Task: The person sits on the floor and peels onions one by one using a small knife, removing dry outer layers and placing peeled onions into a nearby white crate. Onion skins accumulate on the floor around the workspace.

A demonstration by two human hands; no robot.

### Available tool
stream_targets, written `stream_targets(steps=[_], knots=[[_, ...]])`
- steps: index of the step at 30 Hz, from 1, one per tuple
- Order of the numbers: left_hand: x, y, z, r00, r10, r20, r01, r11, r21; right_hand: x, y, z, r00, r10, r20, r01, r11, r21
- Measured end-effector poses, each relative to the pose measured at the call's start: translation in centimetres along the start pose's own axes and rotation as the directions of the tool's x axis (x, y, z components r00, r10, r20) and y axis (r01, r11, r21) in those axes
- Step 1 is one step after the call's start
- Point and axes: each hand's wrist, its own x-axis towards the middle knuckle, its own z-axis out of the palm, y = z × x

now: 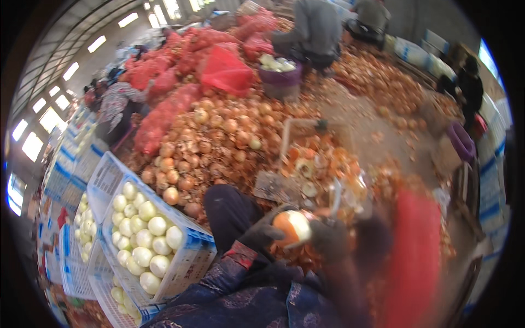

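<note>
My left hand, in a dark glove, holds a partly peeled onion; orange skin covers its left side and white flesh shows on its right. My right hand, also gloved and blurred, is at the onion's right side with a knife, its curved, pale blade pointing upward from the fist. Loose skins lie below the hands. Just beyond them stands a plastic crate with onion skins and scraps in it.
Unpeeled onions are heaped ahead, with red mesh sacks behind. Peeled onions fill a blue-and-white crate at the left. A purple-rimmed bucket stands near a seated person. A blurred red object is at the right.
</note>
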Motion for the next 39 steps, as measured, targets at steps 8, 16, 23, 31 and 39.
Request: stream_targets(steps=[8, 16, 23, 31, 39], knots=[[1.6, 7.1, 5.0, 0.963, 0.134, 0.235, -0.195, 0.945, 0.261, -1.1, -4.8, 0.8, 0.991, -0.132, 0.001, 0.121, 0.914, 0.387], [0.6, 5.5, 6.5, 0.998, -0.009, -0.069, 0.024, 0.972, 0.232, -1.5, -5.0, 0.7, 0.887, -0.455, -0.078, 0.440, 0.885, -0.152], [1.5, 1.6, 5.3, 0.989, 0.100, -0.107, -0.101, 0.995, -0.012, 0.3, -1.3, -0.1, 0.989, -0.103, -0.108, 0.147, 0.797, 0.585], [0.9, 3.4, 5.1, 0.998, -0.036, -0.052, 0.040, 0.996, 0.081, -1.9, -3.1, -1.0, 0.972, -0.233, -0.041, 0.236, 0.967, 0.092], [0.7, 1.5, 4.7, 0.980, 0.038, -0.193, -0.026, 0.998, 0.063, -1.7, -2.5, -0.3, 0.999, -0.009, -0.052, 0.022, 0.968, 0.250]])
